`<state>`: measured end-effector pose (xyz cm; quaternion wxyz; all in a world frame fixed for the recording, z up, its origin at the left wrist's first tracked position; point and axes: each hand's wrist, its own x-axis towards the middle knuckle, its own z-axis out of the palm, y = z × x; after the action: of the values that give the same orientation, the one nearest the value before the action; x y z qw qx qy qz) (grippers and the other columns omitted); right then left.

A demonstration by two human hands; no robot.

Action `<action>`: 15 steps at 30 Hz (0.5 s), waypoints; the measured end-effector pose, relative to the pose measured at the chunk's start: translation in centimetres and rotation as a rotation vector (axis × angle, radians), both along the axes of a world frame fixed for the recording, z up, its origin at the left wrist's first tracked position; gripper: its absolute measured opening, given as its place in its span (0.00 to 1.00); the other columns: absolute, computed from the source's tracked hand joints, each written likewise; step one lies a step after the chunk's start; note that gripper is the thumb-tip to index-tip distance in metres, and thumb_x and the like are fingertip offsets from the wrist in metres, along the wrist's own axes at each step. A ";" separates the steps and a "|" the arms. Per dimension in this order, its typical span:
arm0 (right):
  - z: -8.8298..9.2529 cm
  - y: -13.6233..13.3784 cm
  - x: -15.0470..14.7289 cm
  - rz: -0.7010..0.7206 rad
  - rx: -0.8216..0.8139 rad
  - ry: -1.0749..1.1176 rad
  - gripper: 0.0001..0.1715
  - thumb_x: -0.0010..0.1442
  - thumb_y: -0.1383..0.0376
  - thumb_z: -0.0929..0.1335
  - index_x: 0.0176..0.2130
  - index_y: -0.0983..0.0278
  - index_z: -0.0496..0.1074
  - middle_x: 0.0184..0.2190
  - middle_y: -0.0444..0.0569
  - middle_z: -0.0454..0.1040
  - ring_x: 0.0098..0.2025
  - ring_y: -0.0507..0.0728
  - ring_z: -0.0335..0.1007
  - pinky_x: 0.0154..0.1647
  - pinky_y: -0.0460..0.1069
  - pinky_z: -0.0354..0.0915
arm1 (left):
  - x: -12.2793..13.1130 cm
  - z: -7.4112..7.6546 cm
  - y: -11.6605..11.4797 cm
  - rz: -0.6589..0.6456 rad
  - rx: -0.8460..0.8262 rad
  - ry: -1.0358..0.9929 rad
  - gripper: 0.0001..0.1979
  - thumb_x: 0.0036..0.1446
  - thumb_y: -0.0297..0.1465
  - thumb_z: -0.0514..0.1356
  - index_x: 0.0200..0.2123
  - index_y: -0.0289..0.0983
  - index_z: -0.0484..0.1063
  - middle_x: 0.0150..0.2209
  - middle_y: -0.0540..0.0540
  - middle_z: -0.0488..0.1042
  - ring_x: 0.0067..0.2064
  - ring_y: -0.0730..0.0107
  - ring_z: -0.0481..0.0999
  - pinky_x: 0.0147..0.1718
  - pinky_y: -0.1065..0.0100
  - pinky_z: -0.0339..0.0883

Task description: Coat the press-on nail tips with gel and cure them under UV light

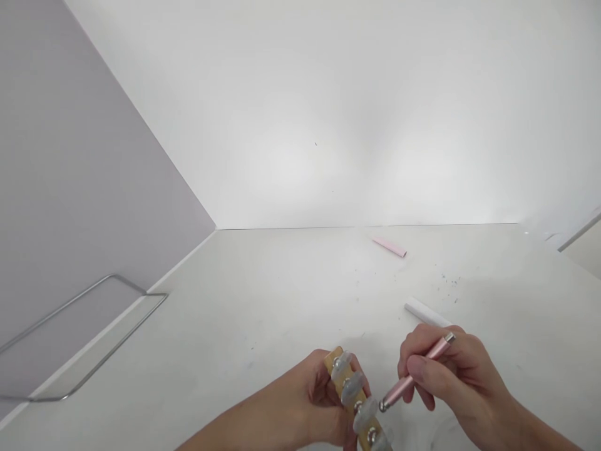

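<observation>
Slim pink pen-like tool (pixel 398 389), silver-ended

No text, label, brand, number or sign can be read anywhere in the view.
</observation>
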<state>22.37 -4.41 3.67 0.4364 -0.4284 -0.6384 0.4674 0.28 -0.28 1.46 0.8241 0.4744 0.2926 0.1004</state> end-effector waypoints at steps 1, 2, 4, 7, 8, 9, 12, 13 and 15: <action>0.0 0.0 0.0 0.002 0.005 -0.001 0.13 0.64 0.67 0.64 0.27 0.62 0.71 0.21 0.44 0.75 0.20 0.50 0.64 0.21 0.45 0.59 | 0.0 -0.1 0.0 0.003 -0.002 -0.005 0.07 0.46 0.23 0.64 0.31 0.34 0.71 0.28 0.49 0.75 0.30 0.75 0.72 0.35 0.73 0.68; 0.0 0.0 0.0 0.002 0.008 0.001 0.13 0.64 0.67 0.64 0.27 0.62 0.72 0.21 0.44 0.75 0.20 0.50 0.64 0.21 0.45 0.59 | 0.0 -0.1 0.0 0.004 -0.005 -0.015 0.07 0.46 0.23 0.65 0.32 0.34 0.72 0.28 0.48 0.75 0.30 0.75 0.72 0.35 0.73 0.68; 0.0 0.0 0.0 0.004 0.010 0.005 0.13 0.63 0.67 0.64 0.28 0.62 0.72 0.21 0.44 0.75 0.20 0.50 0.63 0.21 0.45 0.59 | -0.1 -0.2 0.1 0.003 -0.005 -0.026 0.08 0.47 0.23 0.65 0.33 0.34 0.73 0.28 0.48 0.75 0.30 0.75 0.72 0.35 0.73 0.68; 0.1 0.1 0.0 0.011 -0.009 0.032 0.13 0.63 0.67 0.65 0.28 0.62 0.72 0.22 0.45 0.75 0.20 0.50 0.63 0.20 0.44 0.60 | 0.0 -0.2 0.2 0.003 0.002 -0.030 0.07 0.47 0.24 0.65 0.32 0.34 0.72 0.28 0.48 0.76 0.30 0.75 0.72 0.35 0.73 0.69; 0.1 0.1 0.0 0.010 -0.016 0.040 0.13 0.63 0.67 0.65 0.28 0.62 0.72 0.22 0.45 0.75 0.20 0.50 0.63 0.20 0.44 0.61 | 0.0 -0.1 0.2 0.007 0.003 -0.032 0.07 0.47 0.24 0.65 0.32 0.34 0.72 0.28 0.48 0.76 0.29 0.75 0.72 0.35 0.73 0.69; 0.1 0.1 0.0 0.014 -0.021 0.049 0.12 0.63 0.67 0.65 0.28 0.62 0.72 0.22 0.45 0.75 0.20 0.50 0.62 0.20 0.43 0.62 | 0.0 -0.1 0.2 0.008 0.004 -0.034 0.07 0.47 0.24 0.65 0.32 0.34 0.72 0.28 0.48 0.76 0.29 0.74 0.72 0.35 0.73 0.69; 0.0 0.1 0.0 0.022 -0.039 0.059 0.12 0.63 0.67 0.65 0.28 0.62 0.73 0.22 0.45 0.75 0.21 0.50 0.62 0.21 0.43 0.63 | 0.1 0.1 0.2 0.005 0.010 -0.028 0.07 0.46 0.25 0.66 0.31 0.34 0.72 0.28 0.47 0.77 0.29 0.74 0.73 0.35 0.73 0.69; 0.0 0.0 0.1 0.021 -0.042 0.059 0.12 0.64 0.67 0.65 0.28 0.62 0.73 0.23 0.45 0.76 0.21 0.50 0.62 0.21 0.43 0.64 | 0.1 0.1 0.2 0.005 0.007 -0.026 0.07 0.46 0.25 0.66 0.31 0.34 0.72 0.28 0.47 0.77 0.29 0.74 0.73 0.35 0.72 0.69; -0.1 -0.1 0.1 0.026 -0.050 0.058 0.12 0.64 0.66 0.65 0.29 0.62 0.73 0.23 0.45 0.76 0.21 0.50 0.62 0.21 0.43 0.64 | 0.1 0.0 0.2 0.009 -0.002 -0.031 0.07 0.46 0.25 0.65 0.32 0.34 0.73 0.28 0.47 0.77 0.29 0.73 0.73 0.34 0.72 0.69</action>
<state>22.48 -4.47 3.55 0.4378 -0.4170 -0.6191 0.5012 0.41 -0.08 1.50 0.8286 0.4707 0.2820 0.1115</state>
